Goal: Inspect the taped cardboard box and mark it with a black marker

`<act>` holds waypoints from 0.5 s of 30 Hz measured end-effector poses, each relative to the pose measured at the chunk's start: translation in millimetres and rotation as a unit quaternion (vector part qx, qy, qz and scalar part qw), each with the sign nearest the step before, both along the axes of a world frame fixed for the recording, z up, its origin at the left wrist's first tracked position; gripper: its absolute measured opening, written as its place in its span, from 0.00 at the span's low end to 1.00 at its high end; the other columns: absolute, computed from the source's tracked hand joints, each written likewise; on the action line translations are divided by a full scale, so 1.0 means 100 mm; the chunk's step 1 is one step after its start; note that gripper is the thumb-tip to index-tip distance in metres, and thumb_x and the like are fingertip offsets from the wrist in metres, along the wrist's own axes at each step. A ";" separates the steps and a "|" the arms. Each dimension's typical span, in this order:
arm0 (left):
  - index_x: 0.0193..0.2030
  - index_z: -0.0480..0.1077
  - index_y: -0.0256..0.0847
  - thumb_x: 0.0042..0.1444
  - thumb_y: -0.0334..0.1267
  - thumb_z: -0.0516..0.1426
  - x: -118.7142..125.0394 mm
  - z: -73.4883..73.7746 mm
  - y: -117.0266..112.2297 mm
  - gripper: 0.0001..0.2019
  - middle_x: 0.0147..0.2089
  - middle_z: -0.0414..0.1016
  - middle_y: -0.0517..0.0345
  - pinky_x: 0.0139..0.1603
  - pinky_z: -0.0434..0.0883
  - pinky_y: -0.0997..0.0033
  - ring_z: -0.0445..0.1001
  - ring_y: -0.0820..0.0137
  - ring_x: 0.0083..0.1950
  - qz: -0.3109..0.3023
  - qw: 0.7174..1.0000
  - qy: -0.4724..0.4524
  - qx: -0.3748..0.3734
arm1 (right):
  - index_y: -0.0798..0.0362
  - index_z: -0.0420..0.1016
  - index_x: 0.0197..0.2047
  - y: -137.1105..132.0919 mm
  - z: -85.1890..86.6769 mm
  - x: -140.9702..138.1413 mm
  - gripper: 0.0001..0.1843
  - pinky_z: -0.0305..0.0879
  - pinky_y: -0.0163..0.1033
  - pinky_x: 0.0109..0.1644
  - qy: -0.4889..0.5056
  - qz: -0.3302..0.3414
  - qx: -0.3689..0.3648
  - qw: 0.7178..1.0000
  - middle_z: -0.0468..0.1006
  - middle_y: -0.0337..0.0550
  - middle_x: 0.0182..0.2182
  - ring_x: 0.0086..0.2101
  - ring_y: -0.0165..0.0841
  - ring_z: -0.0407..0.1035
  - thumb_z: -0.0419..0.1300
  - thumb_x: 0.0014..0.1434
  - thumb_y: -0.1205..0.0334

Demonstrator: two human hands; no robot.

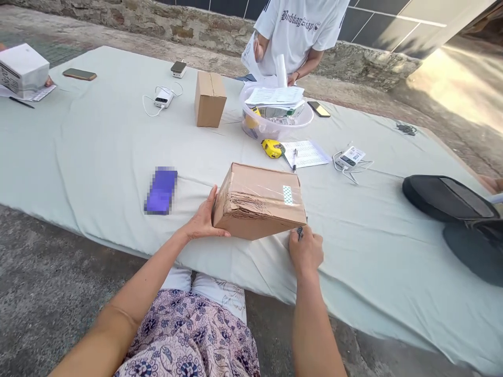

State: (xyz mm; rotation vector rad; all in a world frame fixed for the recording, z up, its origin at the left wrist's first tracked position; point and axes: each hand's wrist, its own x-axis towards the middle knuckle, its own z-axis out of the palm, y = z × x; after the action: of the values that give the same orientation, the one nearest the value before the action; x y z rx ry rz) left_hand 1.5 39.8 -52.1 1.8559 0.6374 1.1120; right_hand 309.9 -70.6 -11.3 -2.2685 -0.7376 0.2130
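Observation:
A brown cardboard box (267, 191) with clear tape and a patterned label stands on the cloth close to me, its top edge torn and crumpled at the left. Along the box's left end lies my left hand (204, 217), fingers on the side and thumb across the front face, steadying it. My right hand (307, 250) is closed at the box's lower right corner, around a small dark object (300, 233) mostly hidden by the fingers. A blurred purple rectangle (162, 191) lies left of the box.
Beyond the box are a yellow tape measure (272, 148), a printed sheet (308, 153) with a pen, a plastic basin (306, 118) of papers and a smaller carton (210, 102). A co-worker (301, 36) stands opposite. A black case (444, 201) lies right.

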 end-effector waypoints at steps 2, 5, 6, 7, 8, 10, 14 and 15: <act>0.82 0.31 0.54 0.38 0.54 0.78 0.02 -0.05 -0.02 0.74 0.79 0.54 0.34 0.72 0.64 0.31 0.60 0.39 0.77 0.010 1.000 0.019 0.005 | 0.50 0.83 0.40 -0.01 0.00 0.00 0.13 0.66 0.46 0.42 0.028 -0.004 0.030 0.999 0.65 0.37 0.28 0.30 0.35 0.62 0.62 0.52 0.57; 0.82 0.36 0.53 0.38 0.57 0.77 0.03 -0.11 -0.07 0.72 0.80 0.53 0.35 0.72 0.64 0.30 0.59 0.38 0.77 0.053 0.998 0.019 0.008 | 0.51 0.79 0.34 -0.04 0.09 0.01 0.14 0.63 0.42 0.34 0.094 0.004 0.107 0.990 0.64 0.36 0.24 0.27 0.33 0.60 0.60 0.52 0.51; 0.82 0.37 0.53 0.37 0.57 0.77 0.04 -0.12 -0.08 0.72 0.80 0.54 0.36 0.72 0.64 0.29 0.60 0.38 0.77 0.072 0.997 0.013 0.011 | 0.52 0.77 0.35 -0.05 0.15 0.01 0.16 0.62 0.41 0.32 0.121 0.012 0.138 0.983 0.65 0.36 0.24 0.26 0.33 0.60 0.60 0.52 0.48; 0.81 0.39 0.54 0.37 0.58 0.77 0.04 -0.14 -0.09 0.71 0.80 0.54 0.37 0.72 0.64 0.29 0.60 0.38 0.77 0.090 0.996 0.007 0.013 | 0.52 0.76 0.36 -0.06 0.23 -0.01 0.19 0.61 0.40 0.31 0.145 0.021 0.167 0.975 0.66 0.37 0.25 0.25 0.32 0.61 0.59 0.51 0.45; 0.81 0.40 0.54 0.37 0.58 0.77 0.05 -0.16 -0.09 0.70 0.80 0.55 0.39 0.73 0.63 0.30 0.59 0.38 0.78 0.110 0.994 0.000 0.017 | 0.51 0.75 0.37 -0.08 0.34 -0.04 0.21 0.62 0.40 0.30 0.166 0.029 0.195 0.966 0.67 0.37 0.26 0.25 0.31 0.62 0.58 0.50 0.44; 0.81 0.43 0.54 0.37 0.61 0.76 0.06 -0.18 -0.10 0.69 0.80 0.55 0.41 0.75 0.61 0.32 0.58 0.38 0.78 0.144 0.989 -0.017 0.031 | 0.50 0.75 0.42 -0.12 0.60 -0.16 0.23 0.64 0.40 0.32 0.199 0.052 0.255 0.945 0.70 0.38 0.28 0.27 0.31 0.65 0.58 0.48 0.44; 0.79 0.49 0.48 0.42 0.69 0.70 0.10 -0.20 -0.11 0.62 0.78 0.58 0.43 0.78 0.60 0.37 0.58 0.38 0.78 0.204 0.975 -0.031 0.086 | 0.45 0.79 0.51 -0.20 1.23 -0.63 0.23 0.67 0.42 0.35 0.194 0.199 0.445 0.851 0.76 0.40 0.34 0.33 0.34 0.70 0.66 0.49 0.59; 0.78 0.49 0.47 0.42 0.69 0.70 0.10 -0.21 -0.11 0.62 0.78 0.58 0.43 0.78 0.59 0.37 0.58 0.38 0.77 0.213 0.972 -0.031 0.094 | 0.43 0.79 0.53 -0.22 1.36 -0.79 0.24 0.68 0.42 0.35 0.139 0.240 0.446 0.851 0.76 0.39 0.34 0.33 0.35 0.71 0.68 0.52 0.63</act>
State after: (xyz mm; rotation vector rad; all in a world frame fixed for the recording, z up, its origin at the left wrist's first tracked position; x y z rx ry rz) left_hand 11.7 28.3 -72.6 1.8817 0.9513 1.5490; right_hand 231.2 -92.8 124.9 -1.1186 -0.9758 0.3376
